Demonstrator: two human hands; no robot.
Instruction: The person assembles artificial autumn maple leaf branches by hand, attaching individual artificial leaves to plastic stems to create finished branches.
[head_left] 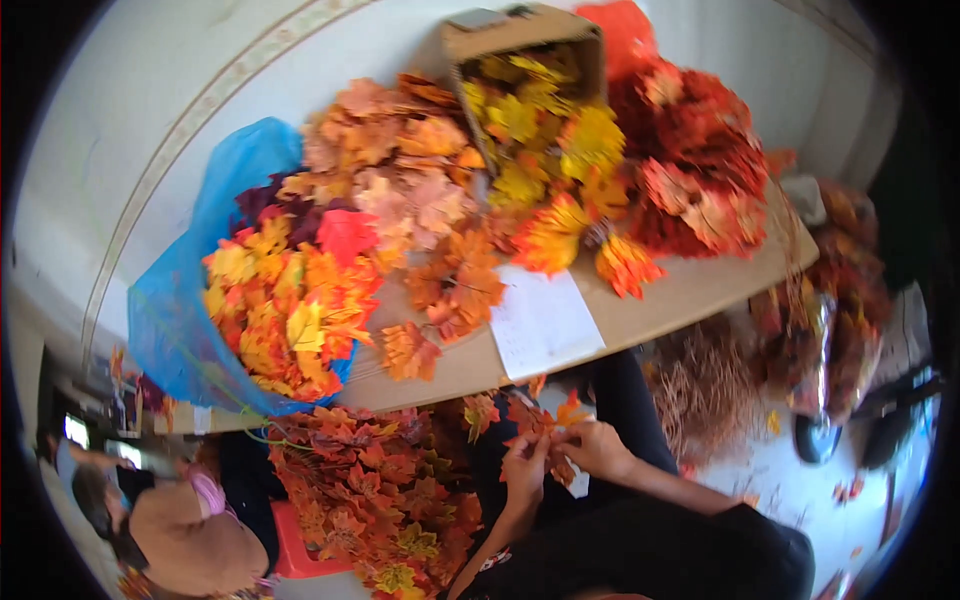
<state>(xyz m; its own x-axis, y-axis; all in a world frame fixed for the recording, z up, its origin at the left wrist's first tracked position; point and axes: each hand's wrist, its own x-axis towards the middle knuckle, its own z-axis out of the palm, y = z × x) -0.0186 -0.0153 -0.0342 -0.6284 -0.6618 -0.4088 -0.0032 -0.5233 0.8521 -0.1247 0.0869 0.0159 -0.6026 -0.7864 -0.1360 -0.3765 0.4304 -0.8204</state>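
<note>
"Firstly, the held item?"

"One leaf spray, red and orange. It was held over the lap, just off the near edge of the table."

"State of each hand?"

"Left hand: thumb and fingers drawn together, pinching the spray. Right hand: fingers curled in, tips pinched on the same spray from the right. Exact contact was hidden."

"Direction?"

"Leaves fanned away from the body, toward the table; one orange leaf pointed up and right. Fingers covered the stem, so the long axis could only be judged: it seemed to run outward from the lap."

"Why that grip?"

"Presumably two pinches steadied so light a piece, close to the eyes."

"Placements?"

"One carton, mouth toward the person, yellow leaves spilling out: probably set so for easy reach. One blue bag, left, orange leaves at its mouth, likely likewise. One paper, near edge, presumably for reading. One red heap, below the table, left of the hands."
</note>
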